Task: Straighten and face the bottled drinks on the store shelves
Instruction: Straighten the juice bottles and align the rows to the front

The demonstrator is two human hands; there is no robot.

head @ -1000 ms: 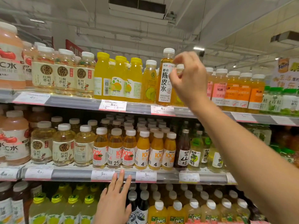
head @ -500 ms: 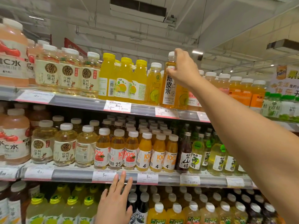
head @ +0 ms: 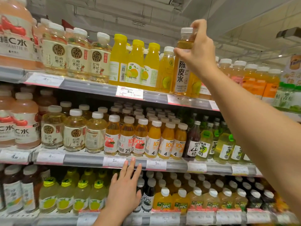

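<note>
Right hand raised to the top shelf; its fingers curl round the neck of the amber bottle, just under the white cap; a neck grip looks chosen so the label stays in view while the bottle is turned. The bottle stands upright at the front edge of that shelf, label with dark characters facing out, yellow bottles close on one side of it, orange bottles further off on the other; whether its base rests on the shelf or is just lifted, cannot tell. Left hand well below the amber bottle, fingers straight and spread, tips against the middle shelf rail, holding nothing; probably a brace while reaching high.
</note>
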